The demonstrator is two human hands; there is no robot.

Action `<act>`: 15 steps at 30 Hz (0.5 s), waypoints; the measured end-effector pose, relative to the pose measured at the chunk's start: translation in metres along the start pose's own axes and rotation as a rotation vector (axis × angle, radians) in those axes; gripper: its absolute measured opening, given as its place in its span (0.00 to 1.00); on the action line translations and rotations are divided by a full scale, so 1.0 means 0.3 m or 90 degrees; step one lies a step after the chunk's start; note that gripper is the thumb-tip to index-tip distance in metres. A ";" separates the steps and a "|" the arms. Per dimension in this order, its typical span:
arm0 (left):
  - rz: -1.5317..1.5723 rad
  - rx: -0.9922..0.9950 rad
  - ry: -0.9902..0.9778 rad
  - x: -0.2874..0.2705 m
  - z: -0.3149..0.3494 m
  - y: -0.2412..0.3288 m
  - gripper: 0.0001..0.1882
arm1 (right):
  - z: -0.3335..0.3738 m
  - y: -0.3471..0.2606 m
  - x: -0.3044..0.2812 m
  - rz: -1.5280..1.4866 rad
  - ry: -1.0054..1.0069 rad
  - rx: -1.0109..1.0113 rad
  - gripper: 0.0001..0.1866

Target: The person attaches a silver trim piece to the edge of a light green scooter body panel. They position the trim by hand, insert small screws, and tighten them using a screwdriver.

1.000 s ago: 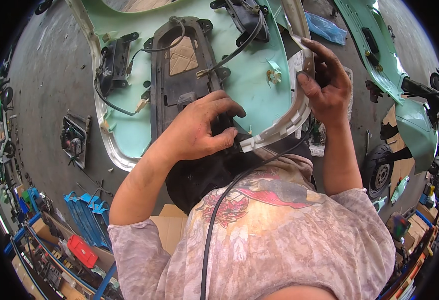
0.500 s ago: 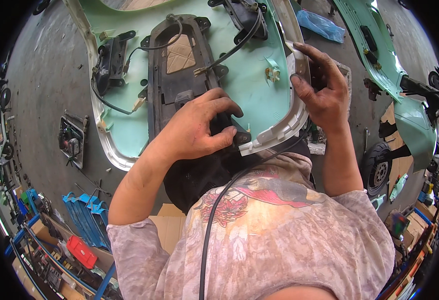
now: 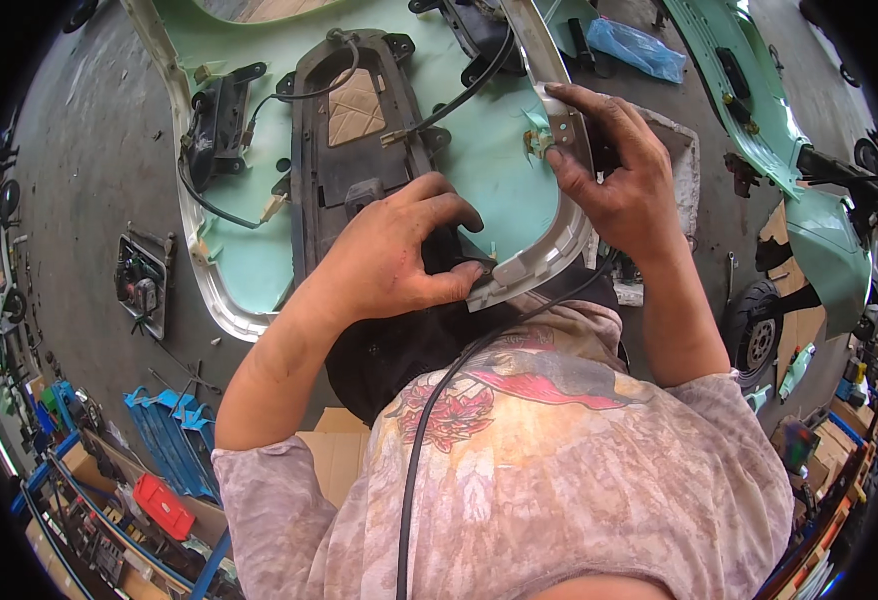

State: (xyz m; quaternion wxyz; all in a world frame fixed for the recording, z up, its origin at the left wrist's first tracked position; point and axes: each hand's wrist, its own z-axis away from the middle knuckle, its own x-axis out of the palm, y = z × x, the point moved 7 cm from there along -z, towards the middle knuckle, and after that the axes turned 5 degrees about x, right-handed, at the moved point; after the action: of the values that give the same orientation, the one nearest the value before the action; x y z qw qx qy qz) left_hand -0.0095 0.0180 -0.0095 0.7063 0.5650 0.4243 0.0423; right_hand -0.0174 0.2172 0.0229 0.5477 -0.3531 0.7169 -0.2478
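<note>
A pale green molded panel [image 3: 474, 175] lies in front of me. A long black plastic frame [image 3: 311, 170] runs down its middle. My left hand [image 3: 404, 240] curls over the frame's near right end, thumb on a black tab beside the end of a white trim strip [image 3: 544, 255]. The strip curves up along the panel's right edge. My right hand [image 3: 624, 170] grips it higher up, beside a small perforated metal plate [image 3: 561, 128], with thumb and index finger on the inner side. Its other fingers are partly hidden behind the strip.
Black handle-like parts [image 3: 217, 125] with cables sit on the panel. A black cable [image 3: 427, 420] hangs across my shirt. A blue plastic bag [image 3: 637, 50], a wheel [image 3: 756, 335] and another green body panel [image 3: 754, 100] are at right. A dark metal assembly [image 3: 144, 285] lies on the floor at left.
My right hand has shifted left, and the white trim strip has moved left with it, closer over the panel. My left hand has stayed nearly in place.
</note>
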 end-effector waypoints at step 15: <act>-0.184 -0.029 -0.002 0.043 -0.013 0.032 0.33 | 0.055 0.058 0.029 -0.082 -0.069 0.122 0.25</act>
State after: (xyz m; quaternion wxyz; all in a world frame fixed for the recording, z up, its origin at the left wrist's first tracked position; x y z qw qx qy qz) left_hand 0.0002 0.0314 -0.0087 0.7183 0.4823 0.4989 -0.0510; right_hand -0.0070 0.2218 0.0001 0.5996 -0.3574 0.6351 -0.3308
